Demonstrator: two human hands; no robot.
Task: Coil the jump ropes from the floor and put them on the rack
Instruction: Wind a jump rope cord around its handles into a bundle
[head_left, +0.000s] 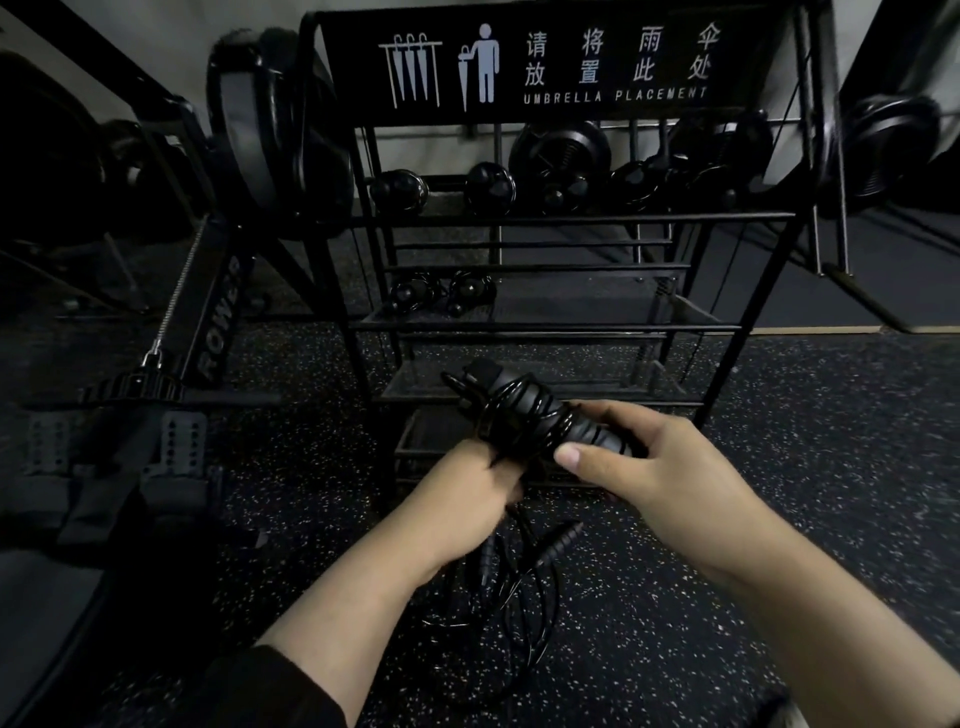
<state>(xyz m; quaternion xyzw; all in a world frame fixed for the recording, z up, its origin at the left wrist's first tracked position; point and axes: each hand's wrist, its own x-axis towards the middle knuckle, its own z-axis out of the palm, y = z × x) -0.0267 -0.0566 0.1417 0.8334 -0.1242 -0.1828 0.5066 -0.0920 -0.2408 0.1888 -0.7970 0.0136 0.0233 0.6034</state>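
at frame centre our right hand (654, 467) and left hand (467, 499) both clasp one coiled jump rope (524, 415) before the rack (545, 327), not yet shelved; a second rope (519, 597) lies loose on the floor (779, 467), lower centre, uncoiled.

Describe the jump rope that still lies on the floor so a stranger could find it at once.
Start at the black metal rack with the umbrella sign, then drop to the speckled black rubber floor in front of it. Below the left hand lies a loose black jump rope, its ribbed handles side by side. Unlike the wound rope bundle held in both hands, it is uncoiled.
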